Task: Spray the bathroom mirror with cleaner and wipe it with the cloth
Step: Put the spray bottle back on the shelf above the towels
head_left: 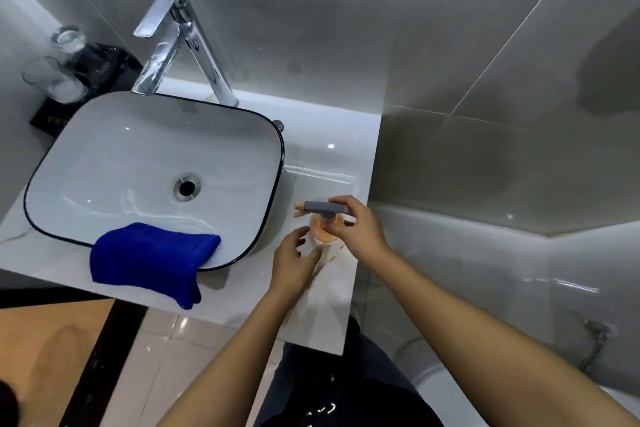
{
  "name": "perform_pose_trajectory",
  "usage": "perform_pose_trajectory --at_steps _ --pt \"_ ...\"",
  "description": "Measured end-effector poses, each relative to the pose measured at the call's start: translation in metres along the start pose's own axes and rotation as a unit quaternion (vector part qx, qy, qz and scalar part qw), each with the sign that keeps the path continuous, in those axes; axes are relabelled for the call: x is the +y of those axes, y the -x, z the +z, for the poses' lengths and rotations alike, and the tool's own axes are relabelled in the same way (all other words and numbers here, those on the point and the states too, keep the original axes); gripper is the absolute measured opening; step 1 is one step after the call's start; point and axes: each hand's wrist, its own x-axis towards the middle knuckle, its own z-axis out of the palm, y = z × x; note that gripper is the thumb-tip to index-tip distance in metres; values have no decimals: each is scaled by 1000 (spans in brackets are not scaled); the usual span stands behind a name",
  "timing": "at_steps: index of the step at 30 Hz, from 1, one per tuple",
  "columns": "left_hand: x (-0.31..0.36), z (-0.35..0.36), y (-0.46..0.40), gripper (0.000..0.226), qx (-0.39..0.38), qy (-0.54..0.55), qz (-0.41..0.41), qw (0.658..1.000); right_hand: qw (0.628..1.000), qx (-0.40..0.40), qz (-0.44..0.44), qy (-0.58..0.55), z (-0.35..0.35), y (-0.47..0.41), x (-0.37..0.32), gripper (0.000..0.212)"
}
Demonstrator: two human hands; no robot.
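A spray bottle (323, 230) with a grey trigger head and an orange nozzle stands on the white counter (325, 156) to the right of the basin. My right hand (356, 227) grips the bottle's neck just under the head. My left hand (294, 262) hovers beside the bottle's lower body, fingers loosely spread, holding nothing. A folded blue cloth (149, 258) hangs over the basin's front rim, left of both hands. The mirror is outside the view.
A white basin (86, 163) with a black rim and a chrome tap (173, 42) fills the left. Two glasses (59, 76) stand on a black tray at the far left. Grey wall tiles rise behind; the counter's right edge lies close to the bottle.
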Motion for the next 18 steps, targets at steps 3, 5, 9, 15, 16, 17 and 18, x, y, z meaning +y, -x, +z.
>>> perform_pose_trajectory --at_steps 3,5,9,15,16,17,18 --pt "-2 0 -7 47 -10 -8 6 1000 1000 1 16 -25 6 -8 3 34" --pt "-4 -2 -11 47 -23 -11 17 1000 999 5 21 -37 9 -10 5 30" --pt "-7 -12 -15 47 -44 -22 35 998 998 14 17 -62 9 -8 1 30" --pt "13 -32 -13 59 -80 -25 78 993 994 16 -35 -100 -11 9 -41 35" --pt "21 -36 -12 65 -94 -29 91 991 994 14 -46 -100 -16 13 -50 33" --pt "30 -40 -11 70 -107 -39 106 988 993 14 -57 -101 -21 15 -60 32" --pt "41 -44 -10 74 -117 -53 126 984 993 15 -68 -97 -27 18 -70 30"
